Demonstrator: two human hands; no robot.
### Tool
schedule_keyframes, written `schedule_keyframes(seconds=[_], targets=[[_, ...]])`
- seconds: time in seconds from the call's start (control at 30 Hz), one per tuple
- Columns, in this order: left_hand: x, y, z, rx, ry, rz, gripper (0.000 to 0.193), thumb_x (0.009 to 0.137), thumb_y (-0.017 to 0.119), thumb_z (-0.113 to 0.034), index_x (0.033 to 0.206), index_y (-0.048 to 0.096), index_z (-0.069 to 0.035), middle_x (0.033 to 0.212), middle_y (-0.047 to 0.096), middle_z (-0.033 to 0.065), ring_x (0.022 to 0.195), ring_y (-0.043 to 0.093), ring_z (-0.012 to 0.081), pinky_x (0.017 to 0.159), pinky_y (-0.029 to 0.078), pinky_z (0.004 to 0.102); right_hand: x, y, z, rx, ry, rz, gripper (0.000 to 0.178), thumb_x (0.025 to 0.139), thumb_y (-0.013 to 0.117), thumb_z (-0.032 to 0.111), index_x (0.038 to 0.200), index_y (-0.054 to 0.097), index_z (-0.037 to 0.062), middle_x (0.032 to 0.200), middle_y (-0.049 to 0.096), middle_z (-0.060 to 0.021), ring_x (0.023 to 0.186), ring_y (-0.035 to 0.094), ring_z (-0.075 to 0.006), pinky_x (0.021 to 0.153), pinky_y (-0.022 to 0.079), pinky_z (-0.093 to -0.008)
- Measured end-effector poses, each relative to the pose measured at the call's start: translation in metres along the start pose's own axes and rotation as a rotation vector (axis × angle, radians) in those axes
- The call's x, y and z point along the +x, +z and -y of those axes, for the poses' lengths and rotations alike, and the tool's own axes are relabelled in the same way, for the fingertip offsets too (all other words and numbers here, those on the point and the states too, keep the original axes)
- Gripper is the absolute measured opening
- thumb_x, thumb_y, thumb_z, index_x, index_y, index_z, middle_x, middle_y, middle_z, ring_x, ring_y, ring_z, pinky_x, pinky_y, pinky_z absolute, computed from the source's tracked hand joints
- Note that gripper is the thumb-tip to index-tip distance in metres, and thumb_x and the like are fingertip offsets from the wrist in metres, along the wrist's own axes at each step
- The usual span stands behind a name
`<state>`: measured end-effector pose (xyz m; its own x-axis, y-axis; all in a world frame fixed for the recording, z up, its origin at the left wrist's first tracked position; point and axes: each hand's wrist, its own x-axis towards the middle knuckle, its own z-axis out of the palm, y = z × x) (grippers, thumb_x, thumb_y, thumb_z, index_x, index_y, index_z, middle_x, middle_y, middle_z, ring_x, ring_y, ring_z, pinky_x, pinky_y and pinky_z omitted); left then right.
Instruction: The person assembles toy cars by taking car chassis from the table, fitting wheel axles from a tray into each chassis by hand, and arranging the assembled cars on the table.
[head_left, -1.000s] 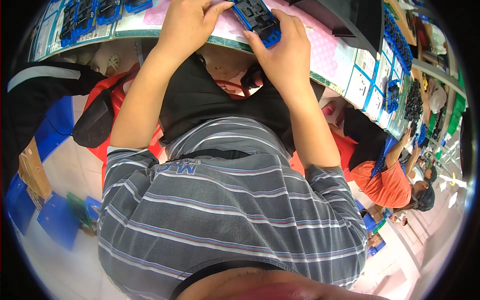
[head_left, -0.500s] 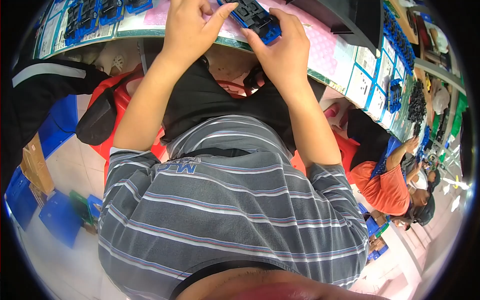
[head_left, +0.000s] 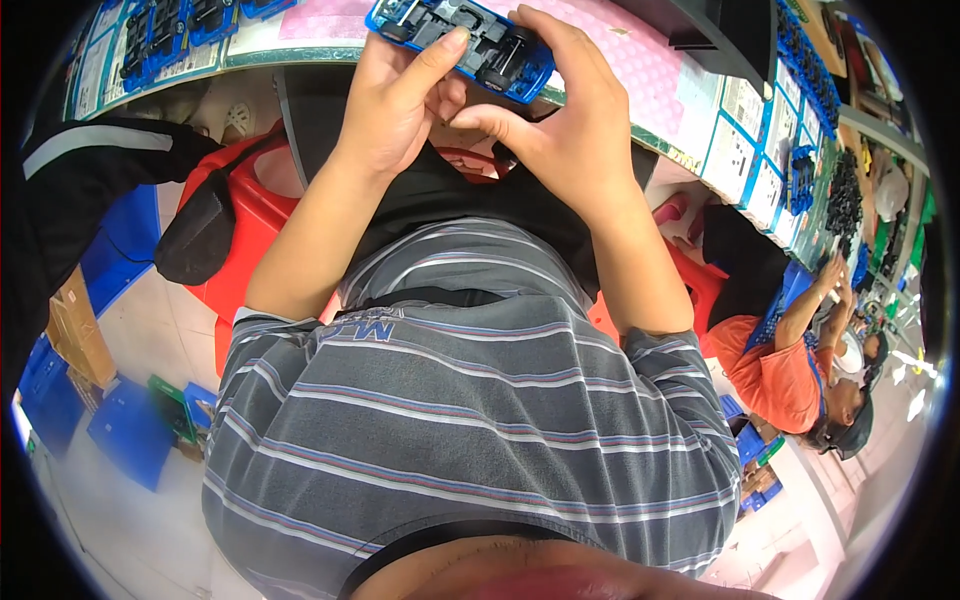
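Note:
A blue toy car (head_left: pixel 475 45) is held tilted above the near edge of the workbench, its black and grey underside with wheels facing up. My left hand (head_left: pixel 395 110) grips the car's left part, thumb pressed on the underside and fingers curled beneath. Around the right end curves my right hand (head_left: pixel 580 120); its index finger reaches the far side, while the thumb lies below the near edge, close to my left fingers. Several similar blue toy cars (head_left: pixel 165 40) stand in a row on the bench at the far left.
Pink bubbled sheeting (head_left: pixel 610 60) covers the workbench middle. A black bin-like piece (head_left: pixel 700 35) stands at the far right. More blue car parts (head_left: pixel 803 180) lie along the right bench, near a co-worker in an orange shirt (head_left: pixel 770 375). Blue crates (head_left: pixel 130 430) sit on the floor at left.
Both hands have drawn the toy car nearer to me. My left thumb now presses its underside, and my right thumb has come off its near edge. The co-worker's arms have shifted.

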<state>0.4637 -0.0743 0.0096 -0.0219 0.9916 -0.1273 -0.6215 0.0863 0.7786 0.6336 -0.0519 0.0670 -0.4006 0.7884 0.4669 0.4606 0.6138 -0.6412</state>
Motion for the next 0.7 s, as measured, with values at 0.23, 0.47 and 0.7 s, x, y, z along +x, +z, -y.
schedule_keyframes(seconds=[0.23,0.47,0.7], targets=[[-0.011,0.006,-0.011,-0.011,-0.022,0.036,0.019,0.099,0.060,-0.018,0.113,0.056,-0.006,0.092,0.063,0.0037,0.067,0.055,0.0090,0.052,0.041,0.0245,-0.022,-0.010,-0.003,0.747,0.615,0.172,0.056,0.084,0.078,0.012,0.129,0.050,-0.0037,0.109,0.065,-0.0174,0.102,0.066,-0.0217,0.086,0.053,-0.0327],[-0.016,0.001,-0.004,0.080,-0.009,0.083,0.023,0.094,0.067,-0.015,0.112,0.056,-0.004,0.092,0.065,0.0051,0.067,0.060,0.0101,0.053,0.043,0.0241,-0.022,-0.012,-0.005,0.887,0.570,0.219,0.046,0.093,0.063,0.004,0.133,0.046,-0.0091,0.111,0.064,-0.0143,0.102,0.064,-0.0183,0.086,0.053,-0.0307],[-0.020,0.007,0.002,0.172,0.005,0.054,0.028,0.088,0.071,-0.007,0.112,0.059,0.000,0.096,0.068,0.0092,0.070,0.066,0.0142,0.055,0.050,0.0249,-0.028,-0.014,-0.002,0.894,0.594,0.164,0.042,0.089,0.056,-0.003,0.129,0.048,-0.0099,0.111,0.064,-0.0141,0.099,0.065,-0.0177,0.083,0.054,-0.0291]])
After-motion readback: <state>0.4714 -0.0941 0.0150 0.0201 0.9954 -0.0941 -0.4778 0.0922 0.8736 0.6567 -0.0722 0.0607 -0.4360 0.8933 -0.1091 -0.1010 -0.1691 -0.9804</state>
